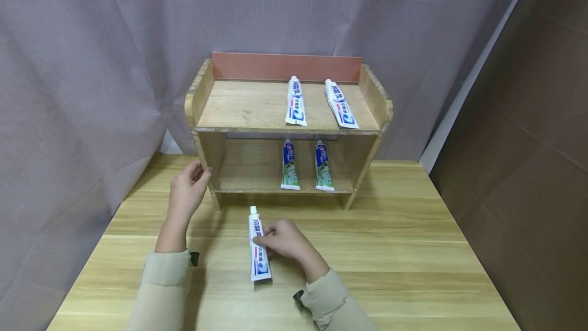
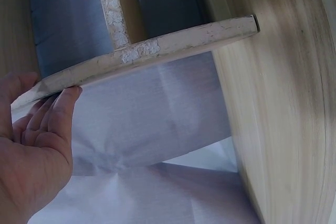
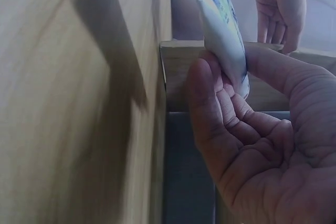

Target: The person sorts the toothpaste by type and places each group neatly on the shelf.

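My right hand [image 1: 288,241] pinches a white toothpaste tube [image 1: 260,262] with blue lettering, held slightly above the table with its cap towards the shelf. In the right wrist view, thumb and fingers sit on either side of the tube [image 3: 223,30]. My left hand [image 1: 187,188] grips the left side panel of a small two-tier wooden shelf [image 1: 243,103]. The left wrist view shows the thumb and fingers on opposite faces of that panel [image 2: 178,44]. Two similar white tubes, a left one [image 1: 296,102] and a right one [image 1: 341,103], lie on the upper tier.
On the lower tier lie two blue-and-green toothpaste tubes, one on the left [image 1: 289,165] and one on the right [image 1: 323,166]. The shelf stands at the back of a wooden table [image 1: 413,249]. Grey cloth [image 1: 275,9] hangs behind; a brown panel [image 1: 528,116] rises at the right.
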The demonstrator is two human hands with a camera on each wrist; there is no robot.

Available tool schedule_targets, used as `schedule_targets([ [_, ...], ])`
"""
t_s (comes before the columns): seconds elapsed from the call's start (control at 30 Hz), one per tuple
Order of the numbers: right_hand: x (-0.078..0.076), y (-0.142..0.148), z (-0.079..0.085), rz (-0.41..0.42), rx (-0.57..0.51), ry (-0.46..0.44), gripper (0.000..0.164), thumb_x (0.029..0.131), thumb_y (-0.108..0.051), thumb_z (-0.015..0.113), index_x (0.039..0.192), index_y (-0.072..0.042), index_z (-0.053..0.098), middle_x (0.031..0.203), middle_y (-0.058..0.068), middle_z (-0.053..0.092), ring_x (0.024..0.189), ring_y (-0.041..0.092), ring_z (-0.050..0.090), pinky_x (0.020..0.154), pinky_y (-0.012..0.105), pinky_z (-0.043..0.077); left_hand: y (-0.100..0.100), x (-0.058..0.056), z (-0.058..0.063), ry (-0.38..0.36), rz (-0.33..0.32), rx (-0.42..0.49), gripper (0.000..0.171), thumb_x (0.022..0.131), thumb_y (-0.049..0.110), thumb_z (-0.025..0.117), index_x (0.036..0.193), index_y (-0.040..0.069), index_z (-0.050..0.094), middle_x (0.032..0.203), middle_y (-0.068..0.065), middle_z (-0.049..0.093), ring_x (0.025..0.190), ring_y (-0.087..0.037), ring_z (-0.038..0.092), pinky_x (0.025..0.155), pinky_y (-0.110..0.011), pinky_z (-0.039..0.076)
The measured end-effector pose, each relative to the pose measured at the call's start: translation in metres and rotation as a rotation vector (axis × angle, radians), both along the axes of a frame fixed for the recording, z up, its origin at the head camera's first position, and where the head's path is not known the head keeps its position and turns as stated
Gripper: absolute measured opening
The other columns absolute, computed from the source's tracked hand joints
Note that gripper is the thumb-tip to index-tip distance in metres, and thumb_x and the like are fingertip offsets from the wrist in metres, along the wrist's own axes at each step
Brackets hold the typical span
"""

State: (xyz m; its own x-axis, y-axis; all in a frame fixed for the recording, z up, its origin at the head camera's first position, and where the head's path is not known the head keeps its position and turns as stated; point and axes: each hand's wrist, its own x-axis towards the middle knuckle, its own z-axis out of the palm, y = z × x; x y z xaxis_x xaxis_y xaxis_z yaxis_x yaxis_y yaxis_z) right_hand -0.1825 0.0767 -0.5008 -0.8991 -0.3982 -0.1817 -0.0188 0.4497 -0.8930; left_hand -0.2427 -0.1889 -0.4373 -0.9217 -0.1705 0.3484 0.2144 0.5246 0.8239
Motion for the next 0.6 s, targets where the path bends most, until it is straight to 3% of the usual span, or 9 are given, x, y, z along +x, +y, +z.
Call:
schedule_targets([
  [0.6, -0.003, 0.002, 0.016, 0.0, -0.006, 0.02, 0.019, 0.089, -0.028, 0.076, 0.082, -0.011, 0.07, 0.072, 0.002, 0.07, 0.074, 0.037, 0.072, 0.071, 0.057, 0.06, 0.0, -0.001, -0.002, -0.005, -0.01, -0.002, 0.037, 0.101, 0.031, 0.06, 0.124, 0.003, 0.066, 0.119, -0.021, 0.07, 0.111, -0.036, 0.068, 0.094, -0.048, 0.057],
])
